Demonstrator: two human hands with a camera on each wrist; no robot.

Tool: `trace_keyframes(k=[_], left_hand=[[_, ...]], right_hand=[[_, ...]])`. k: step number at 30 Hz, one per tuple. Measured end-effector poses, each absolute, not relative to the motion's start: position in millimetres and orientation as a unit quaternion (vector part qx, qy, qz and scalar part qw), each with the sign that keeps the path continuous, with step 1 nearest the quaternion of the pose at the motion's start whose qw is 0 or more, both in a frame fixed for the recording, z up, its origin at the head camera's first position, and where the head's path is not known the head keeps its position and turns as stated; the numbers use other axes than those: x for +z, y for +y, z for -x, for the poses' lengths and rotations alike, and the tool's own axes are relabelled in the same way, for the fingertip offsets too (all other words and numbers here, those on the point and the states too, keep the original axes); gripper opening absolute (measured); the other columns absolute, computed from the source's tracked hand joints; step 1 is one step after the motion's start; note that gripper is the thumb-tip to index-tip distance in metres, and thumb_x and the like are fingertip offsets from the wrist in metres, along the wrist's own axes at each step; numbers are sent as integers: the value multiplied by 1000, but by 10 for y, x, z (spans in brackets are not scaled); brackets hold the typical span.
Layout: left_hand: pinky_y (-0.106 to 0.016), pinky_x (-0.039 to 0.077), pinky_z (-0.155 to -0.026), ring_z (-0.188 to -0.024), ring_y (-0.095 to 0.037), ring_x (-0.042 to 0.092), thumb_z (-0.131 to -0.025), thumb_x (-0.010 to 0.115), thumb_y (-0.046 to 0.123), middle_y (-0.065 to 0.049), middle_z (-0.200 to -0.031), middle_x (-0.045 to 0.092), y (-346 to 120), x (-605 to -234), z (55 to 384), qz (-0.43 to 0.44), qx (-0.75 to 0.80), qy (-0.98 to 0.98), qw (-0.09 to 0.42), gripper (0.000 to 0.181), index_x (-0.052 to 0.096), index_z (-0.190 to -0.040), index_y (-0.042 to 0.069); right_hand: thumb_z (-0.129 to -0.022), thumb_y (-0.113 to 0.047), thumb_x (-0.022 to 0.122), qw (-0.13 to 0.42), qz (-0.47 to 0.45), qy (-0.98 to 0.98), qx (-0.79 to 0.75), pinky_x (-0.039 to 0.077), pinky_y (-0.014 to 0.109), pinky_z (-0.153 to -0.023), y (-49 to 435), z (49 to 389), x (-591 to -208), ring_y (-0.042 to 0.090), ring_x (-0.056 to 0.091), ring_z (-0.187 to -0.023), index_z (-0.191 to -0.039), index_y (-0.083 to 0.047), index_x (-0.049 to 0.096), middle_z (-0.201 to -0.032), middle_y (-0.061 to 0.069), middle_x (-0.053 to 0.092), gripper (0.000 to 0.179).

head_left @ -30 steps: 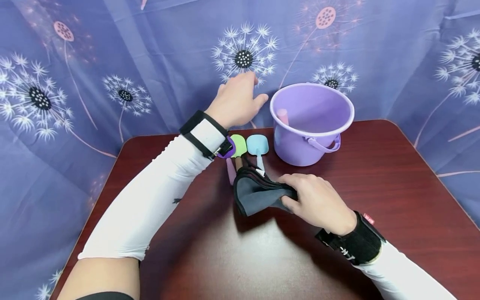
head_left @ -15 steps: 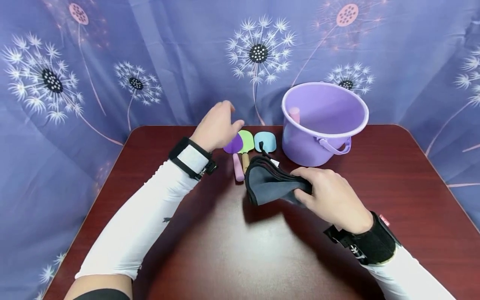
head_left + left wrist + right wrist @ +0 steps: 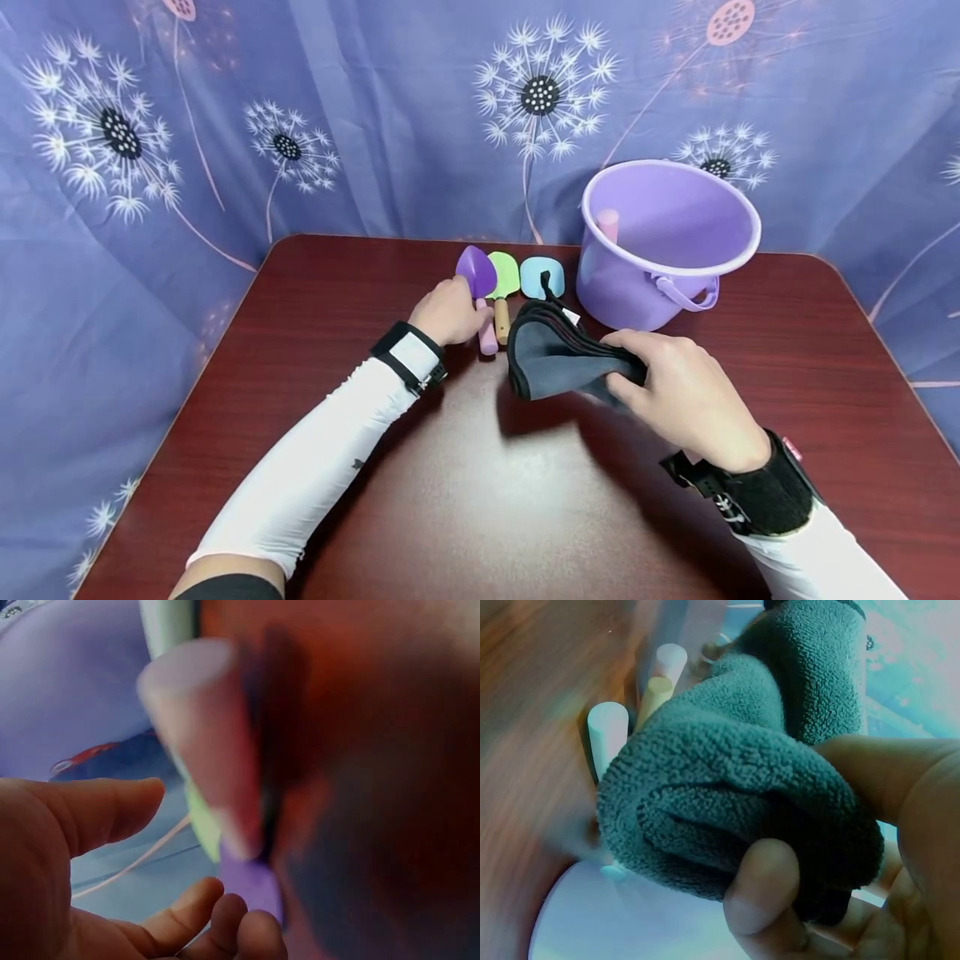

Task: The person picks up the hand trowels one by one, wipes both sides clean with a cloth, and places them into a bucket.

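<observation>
My left hand reaches to the purple spatula, its thumb overlapping the pink handle in the head view. In the left wrist view, thumb and fingers stand apart beside that pink handle, not closed around it. My right hand grips a folded grey cloth with black edging, a white tag and a black loop. Up close in the right wrist view, the cloth has a fluffy pile and is pinched between thumb and fingers.
To the right of the purple spatula lie a green spatula with a tan handle and a light blue spatula, its handle behind the cloth. A purple bucket stands at the back with a pink handle inside. A floral curtain hangs behind.
My left hand has come down from in front of the curtain to the purple spatula. The right hand keeps the cloth raised. The whole view has shifted slightly.
</observation>
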State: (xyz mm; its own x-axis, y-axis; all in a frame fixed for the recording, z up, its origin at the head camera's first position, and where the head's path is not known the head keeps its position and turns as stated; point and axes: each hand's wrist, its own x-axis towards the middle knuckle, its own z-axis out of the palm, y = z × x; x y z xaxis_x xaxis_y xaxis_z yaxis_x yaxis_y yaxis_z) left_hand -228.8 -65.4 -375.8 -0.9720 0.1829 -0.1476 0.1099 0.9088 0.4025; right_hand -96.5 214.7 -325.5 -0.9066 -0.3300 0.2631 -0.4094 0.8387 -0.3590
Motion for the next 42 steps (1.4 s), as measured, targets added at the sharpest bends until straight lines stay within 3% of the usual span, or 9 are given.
trace_keyframes(k=[2,6,9,17,22,26,35,42], left_hand=[[-36,48,-66,-80,-23,60,-92,61,41,-10,-90,60,-644,-3805,2264,-71,196,973,101,33,55,-94,8],[-38,50,-74,-89,-23,61,-91,61,39,-12,-102,60,-657,-3850,2225,-55,194,973,114,45,53,-113,1],[-38,50,-76,-92,-23,64,-90,60,37,-13,-102,62,-675,-3873,2198,-45,193,973,121,51,49,-120,-2],[-42,52,-77,-95,-32,66,-94,61,35,-19,-103,63,-725,-3906,2125,-46,169,978,116,44,52,-117,-2],[-44,52,-81,-97,-35,65,-100,53,32,-21,-104,61,-770,-3928,2091,-49,157,981,98,40,51,-117,-4],[-46,52,-82,-93,-38,63,-103,48,28,-21,-104,54,-822,-3908,2046,-56,151,985,63,37,50,-116,-6],[-46,53,-59,-66,-34,61,-99,49,21,-16,-93,46,-997,-3790,1865,-97,134,984,-65,24,50,-102,-2],[-43,50,-53,-64,-29,55,-95,58,18,-13,-88,44,-1075,-3652,1672,-166,131,962,-172,20,53,-101,0]], right_hand=[[-84,-17,65,96,-191,-955,208,40,29,-56,2152,961,-3253,6,49,-58,-103,-36,65,-69,-16,53,27],[-83,-17,65,96,-187,-955,209,39,29,-55,2157,959,-3256,6,48,-57,-104,-36,65,-68,-16,53,28],[-83,-17,65,98,-188,-955,209,39,29,-54,2158,960,-3258,5,48,-56,-104,-36,66,-68,-15,53,28],[-83,-17,66,94,-188,-955,211,39,29,-54,2158,963,-3273,5,48,-56,-104,-36,66,-68,-15,53,28],[-84,-17,66,96,-194,-953,213,39,29,-55,2160,969,-3290,6,48,-58,-104,-34,67,-69,-15,53,26],[-85,-16,66,105,-203,-949,215,39,29,-56,2158,984,-3291,8,49,-60,-105,-33,67,-73,-15,55,26],[-85,-14,67,135,-205,-943,226,38,30,-57,2172,1017,-3248,8,47,-61,-108,-33,67,-79,-15,56,29],[-84,-11,67,179,-223,-927,243,36,27,-59,2155,1046,-3219,7,47,-65,-112,-27,68,-89,-13,58,32]])
